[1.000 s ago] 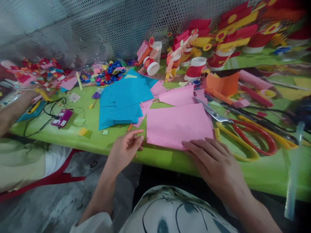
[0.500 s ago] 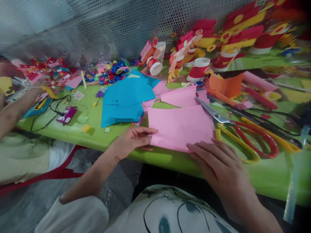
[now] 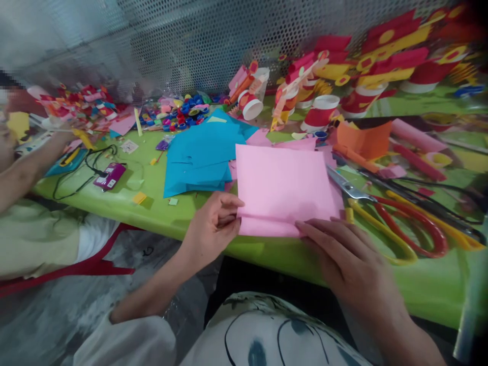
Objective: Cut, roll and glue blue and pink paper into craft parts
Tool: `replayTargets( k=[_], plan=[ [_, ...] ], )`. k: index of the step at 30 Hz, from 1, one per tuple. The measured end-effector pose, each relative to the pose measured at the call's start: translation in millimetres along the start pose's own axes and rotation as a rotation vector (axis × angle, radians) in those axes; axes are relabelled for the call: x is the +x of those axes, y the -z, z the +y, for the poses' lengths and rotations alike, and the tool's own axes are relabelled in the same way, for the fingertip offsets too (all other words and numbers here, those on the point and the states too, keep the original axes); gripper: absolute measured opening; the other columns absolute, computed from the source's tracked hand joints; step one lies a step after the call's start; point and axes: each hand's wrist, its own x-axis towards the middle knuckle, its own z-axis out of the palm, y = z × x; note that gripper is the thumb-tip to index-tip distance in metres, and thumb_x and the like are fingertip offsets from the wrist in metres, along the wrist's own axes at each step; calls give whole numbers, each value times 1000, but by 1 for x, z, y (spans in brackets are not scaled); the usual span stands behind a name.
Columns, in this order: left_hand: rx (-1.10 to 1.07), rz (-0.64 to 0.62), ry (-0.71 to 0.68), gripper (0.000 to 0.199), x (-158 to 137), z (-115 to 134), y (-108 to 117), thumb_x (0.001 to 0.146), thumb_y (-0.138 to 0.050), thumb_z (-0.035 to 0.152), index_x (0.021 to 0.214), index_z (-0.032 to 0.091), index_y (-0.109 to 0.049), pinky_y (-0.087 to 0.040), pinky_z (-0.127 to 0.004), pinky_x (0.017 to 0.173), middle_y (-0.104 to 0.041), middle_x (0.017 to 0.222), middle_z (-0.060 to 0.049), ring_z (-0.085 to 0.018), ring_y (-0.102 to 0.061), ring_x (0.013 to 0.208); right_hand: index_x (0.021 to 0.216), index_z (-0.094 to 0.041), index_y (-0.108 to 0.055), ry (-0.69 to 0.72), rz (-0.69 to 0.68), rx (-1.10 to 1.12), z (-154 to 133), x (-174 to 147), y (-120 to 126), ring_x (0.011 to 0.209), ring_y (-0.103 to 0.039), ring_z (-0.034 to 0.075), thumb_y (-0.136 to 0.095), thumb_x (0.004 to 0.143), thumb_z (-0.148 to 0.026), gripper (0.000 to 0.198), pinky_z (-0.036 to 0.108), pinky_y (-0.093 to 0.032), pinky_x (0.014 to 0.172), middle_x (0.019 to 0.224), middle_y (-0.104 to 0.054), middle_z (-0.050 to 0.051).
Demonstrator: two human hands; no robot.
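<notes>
A sheet of pink paper lies in front of me at the table's near edge, with a crease running along its lower part. My left hand is closed on the paper's left edge, thumb and fingers pinching near the crease. At the lower right, my right hand holds the sheet's near edge with its fingers laid over it; its thumb is mostly hidden. Just right of the paper rest large scissors with red and yellow handles, their blades pointing away to the left.
Blue paper sheets lie to the left, near a purple box with a cable. Red paper cups and paper crafts stand at the back right. Orange paper lies behind the scissors. Another person's arm reaches in at far left.
The pink sheet's far edge has risen away from me, and a creased strip now shows along its near side. My left hand's fingers have curled closer around the left edge.
</notes>
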Motion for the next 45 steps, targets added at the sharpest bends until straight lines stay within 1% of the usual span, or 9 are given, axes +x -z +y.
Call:
replayTargets(
  k=[5,12,18,21,25,29,36,41,45],
  plan=[
    [274,-26,-150,17,0,7,3,85,-64,9,92,19,-74,-54,-22,68,-77,84,-1,-13,-71,75,131,-19,-65,1,21,21,0,4,1,101,-67,27,-65,95,-6,38,50,-56,94,115,-73,12],
    [272,-83,-201,12,1,4,3,80,-66,9,73,19,-63,-50,-21,62,-68,71,0,-12,-62,66,135,-21,-62,2,-19,97,-7,13,0,105,-68,28,-67,96,-12,40,52,-55,96,120,-74,11],
    [195,-129,-144,13,1,4,3,82,-70,10,76,19,-62,-51,-20,63,-66,73,2,-10,-63,66,133,-21,-63,50,-14,139,-19,28,-1,108,-68,25,-66,97,-13,37,51,-53,103,117,-76,10],
    [47,-111,-36,15,0,2,2,86,-72,15,97,21,-63,-57,-23,71,-73,89,-2,-14,-71,77,131,-22,-64,57,-7,168,-22,34,-4,104,-68,24,-65,96,-10,37,47,-55,98,115,-75,8],
    [-89,-143,49,52,-2,1,0,94,-64,14,143,28,-51,-61,-29,80,-79,105,-6,-19,-78,91,127,-22,-67,27,-21,160,-23,39,-9,97,-68,22,-64,97,-9,33,40,-55,84,111,-75,8],
    [-135,-139,74,74,1,1,-2,94,-65,15,161,31,-38,-62,-36,93,-81,113,-7,-24,-78,105,124,-21,-68,25,-15,108,-23,43,-10,93,-67,23,-62,98,-10,28,40,-55,80,106,-74,9],
    [-240,-155,167,67,17,-4,0,84,-79,18,147,22,-57,-63,-35,90,-83,107,-9,-27,-79,106,128,-26,-63,88,-42,9,-20,41,-15,98,-71,27,-68,97,-22,31,49,-57,93,108,-76,9],
    [-422,-148,258,74,28,-11,-3,66,-93,20,135,19,-66,-64,-40,93,-83,109,-11,-29,-79,106,126,-20,-65,93,-41,-12,-19,41,-16,92,-71,24,-67,96,-15,30,41,-59,77,106,-77,10],
    [-522,-121,382,55,32,-15,-6,59,-93,15,112,16,-77,-63,-34,87,-82,111,-11,-26,-79,101,120,-18,-68,75,-41,-10,-21,45,-14,87,-70,22,-67,97,-14,24,36,-59,73,102,-77,9]
  ],
)
